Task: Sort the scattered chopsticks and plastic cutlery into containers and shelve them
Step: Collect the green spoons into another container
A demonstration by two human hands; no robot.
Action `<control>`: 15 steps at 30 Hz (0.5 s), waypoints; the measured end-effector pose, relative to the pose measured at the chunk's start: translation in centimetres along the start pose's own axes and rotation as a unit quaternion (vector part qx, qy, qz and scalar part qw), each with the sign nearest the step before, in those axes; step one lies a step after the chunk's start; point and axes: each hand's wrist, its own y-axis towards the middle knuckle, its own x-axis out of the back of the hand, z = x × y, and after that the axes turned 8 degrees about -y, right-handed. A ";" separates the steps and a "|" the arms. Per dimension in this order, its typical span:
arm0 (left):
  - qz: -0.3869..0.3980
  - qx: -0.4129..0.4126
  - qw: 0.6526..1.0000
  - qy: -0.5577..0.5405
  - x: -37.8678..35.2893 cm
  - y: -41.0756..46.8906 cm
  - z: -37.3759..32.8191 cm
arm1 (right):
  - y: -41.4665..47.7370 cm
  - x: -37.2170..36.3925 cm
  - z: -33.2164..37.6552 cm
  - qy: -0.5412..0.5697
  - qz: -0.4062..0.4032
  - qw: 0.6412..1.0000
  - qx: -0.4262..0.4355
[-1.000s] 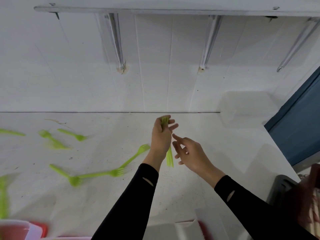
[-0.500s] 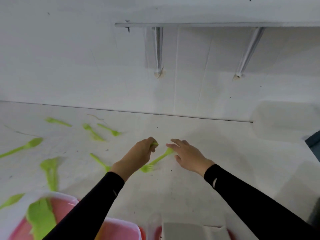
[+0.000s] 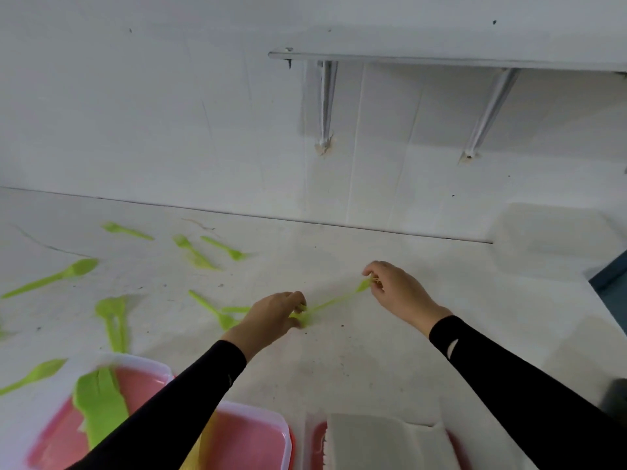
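Where the fork lies: one green fork (image 3: pixel 330 301) stretches across the white counter (image 3: pixel 373 351) between our two hands, a little right of the middle. Through the blur we cannot tell whether it lies flat or is already lifted.
Long axis: it runs from near left to far right. We cannot make out which end carries the tines.
Right hand: our right hand (image 3: pixel 400 295) is at the far-right end, thumb and fingertips pinching the tip of the fork.
Left hand: our left hand (image 3: pixel 274 317) is at the near-left end, fingers curled round a green clump (image 3: pixel 303 317). We cannot tell whether the fork's near end is already part of that clump or only touches it.
Nearer hand: both hands meet the fork, one at each end, so we judge the next move to be feeding it lengthways, near and left, into the left fist.
Loose cutlery: more green pieces (image 3: pixel 64 273) lie scattered to the left, well apart from both hands.
Pink container: it sits at the near-left edge (image 3: pixel 142 379) with green cutlery already in it, on the left hand's side.
Shelf: a wall shelf (image 3: pixel 441 59) hangs at the far right, above the counter.
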 end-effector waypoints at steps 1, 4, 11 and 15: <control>0.000 -0.007 1.000 -0.005 0.1 0.0 0.0 | -0.4 0.7 0.1 0.023 -0.013 1.000 0.000; -0.042 -0.040 0.997 -0.059 0.7 0.3 0.1 | -1.1 2.3 1.4 0.085 -0.050 0.995 0.016; -0.180 -0.023 0.953 -0.244 5.7 -0.2 -4.1 | -0.9 4.0 9.3 0.205 -0.093 0.969 0.102; -0.168 0.031 0.907 -0.386 7.4 -2.0 -4.2 | -0.1 3.7 13.4 0.243 -0.135 0.955 0.102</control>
